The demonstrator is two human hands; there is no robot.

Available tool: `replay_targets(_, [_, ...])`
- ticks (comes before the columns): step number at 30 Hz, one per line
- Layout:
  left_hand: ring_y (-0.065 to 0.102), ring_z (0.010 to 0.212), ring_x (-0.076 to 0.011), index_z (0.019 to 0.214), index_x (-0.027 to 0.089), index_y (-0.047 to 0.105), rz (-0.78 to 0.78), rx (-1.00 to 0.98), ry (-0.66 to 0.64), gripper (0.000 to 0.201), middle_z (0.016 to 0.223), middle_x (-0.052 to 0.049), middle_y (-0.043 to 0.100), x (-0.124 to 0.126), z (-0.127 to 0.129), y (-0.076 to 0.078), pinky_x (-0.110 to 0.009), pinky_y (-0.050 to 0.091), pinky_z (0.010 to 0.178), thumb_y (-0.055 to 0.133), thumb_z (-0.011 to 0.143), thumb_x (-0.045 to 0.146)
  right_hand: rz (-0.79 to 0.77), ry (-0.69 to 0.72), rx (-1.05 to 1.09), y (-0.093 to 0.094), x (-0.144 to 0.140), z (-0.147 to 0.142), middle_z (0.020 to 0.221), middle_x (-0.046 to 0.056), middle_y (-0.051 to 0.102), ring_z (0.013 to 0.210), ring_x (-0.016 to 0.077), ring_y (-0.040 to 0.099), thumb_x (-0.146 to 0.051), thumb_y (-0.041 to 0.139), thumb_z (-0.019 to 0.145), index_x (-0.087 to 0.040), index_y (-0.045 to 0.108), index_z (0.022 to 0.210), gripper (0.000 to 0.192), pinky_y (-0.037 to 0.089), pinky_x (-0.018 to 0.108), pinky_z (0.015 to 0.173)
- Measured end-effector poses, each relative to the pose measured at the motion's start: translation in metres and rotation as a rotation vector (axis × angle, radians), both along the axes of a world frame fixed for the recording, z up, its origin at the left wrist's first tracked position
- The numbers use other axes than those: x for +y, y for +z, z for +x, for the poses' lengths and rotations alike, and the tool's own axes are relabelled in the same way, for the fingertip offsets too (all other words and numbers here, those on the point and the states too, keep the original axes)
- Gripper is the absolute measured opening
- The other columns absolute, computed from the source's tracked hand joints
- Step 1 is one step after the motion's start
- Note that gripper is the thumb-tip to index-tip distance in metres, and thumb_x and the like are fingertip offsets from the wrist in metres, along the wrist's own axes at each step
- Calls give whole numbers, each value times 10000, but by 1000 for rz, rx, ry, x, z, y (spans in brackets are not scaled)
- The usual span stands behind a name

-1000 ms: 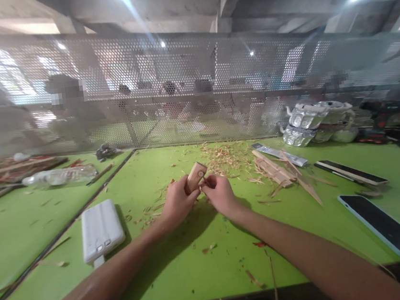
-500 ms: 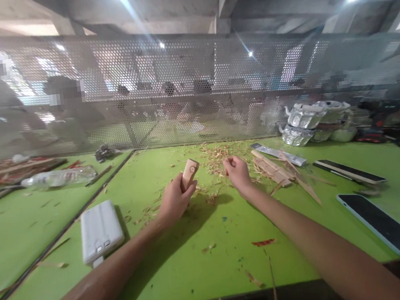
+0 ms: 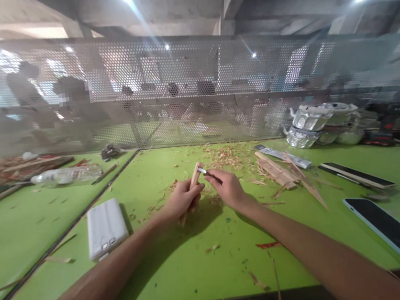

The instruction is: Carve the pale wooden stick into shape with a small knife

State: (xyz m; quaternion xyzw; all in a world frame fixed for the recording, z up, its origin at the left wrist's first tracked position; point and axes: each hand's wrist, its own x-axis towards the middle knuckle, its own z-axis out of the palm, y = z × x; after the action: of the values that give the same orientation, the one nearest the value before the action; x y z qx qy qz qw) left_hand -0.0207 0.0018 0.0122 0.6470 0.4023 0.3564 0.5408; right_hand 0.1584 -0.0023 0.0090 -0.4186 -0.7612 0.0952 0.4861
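Observation:
My left hand (image 3: pixel 182 200) is closed around a pale strip of wood (image 3: pixel 194 175), which tilts up and away, its lower end showing below my palm. In my right hand (image 3: pixel 230 189) is a small carving knife (image 3: pixel 202 171) with a bright blade and a dark handle. The blade touches the wood near its upper end or lies just in front of it; I cannot tell which. Most of the handle is hidden by my fingers. Wood shavings (image 3: pixel 224 158) lie scattered on the green tabletop behind both hands.
A white power bank (image 3: pixel 107 228) lies left of my left forearm. To the right are wood offcuts (image 3: pixel 276 170), a black-and-wood strip (image 3: pixel 356 174) and a phone (image 3: pixel 389 229). Foil-wrapped objects (image 3: pixel 312 120) stand at the back right, before a perforated screen (image 3: pixel 196 116). A plastic bottle (image 3: pixel 67 175) lies at left.
The wood in my left hand has turned, so its round mark no longer shows. My right hand has moved left to it, and the knife blade has come into view. The whole view shifted slightly.

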Motion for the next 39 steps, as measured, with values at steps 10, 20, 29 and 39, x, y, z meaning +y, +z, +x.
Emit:
replay_targets(10, [472, 335, -77, 858, 212, 468, 29, 73, 25, 222, 492, 101, 522, -2, 2, -3, -180, 379, 325, 638, 906, 347, 212, -100, -319, -5, 8, 12, 949, 72, 791, 760, 169, 716, -231, 614, 990, -182, 772, 1070, 184, 538, 256, 671])
replay_targets(20, [444, 350, -38, 817, 197, 460, -167, -88, 14, 233, 543, 89, 528, -12, 4, 8, -155, 358, 330, 624, 949, 295, 262, -151, -430, 4, 6, 9, 962, 105, 707, 867, 207, 645, -132, 444, 1034, -119, 699, 1152, 281, 540, 331, 745])
replay_targets(29, [453, 354, -50, 779, 192, 464, -229, -89, 61, 245, 522, 72, 528, -10, 6, 6, -167, 354, 347, 588, 973, 274, 206, -158, -605, 2, 5, 13, 989, 61, 729, 588, 104, 578, -264, 435, 1076, -161, 676, 1314, 353, 368, 216, 467])
replay_targets(39, [440, 330, -77, 811, 209, 470, 6, 99, 72, 183, 457, 91, 503, -4, 1, -1, -182, 329, 345, 575, 939, 286, 258, -183, -538, -3, 11, 18, 879, 66, 786, 579, 104, 619, -368, 468, 1077, -166, 769, 1173, 375, 372, 212, 473])
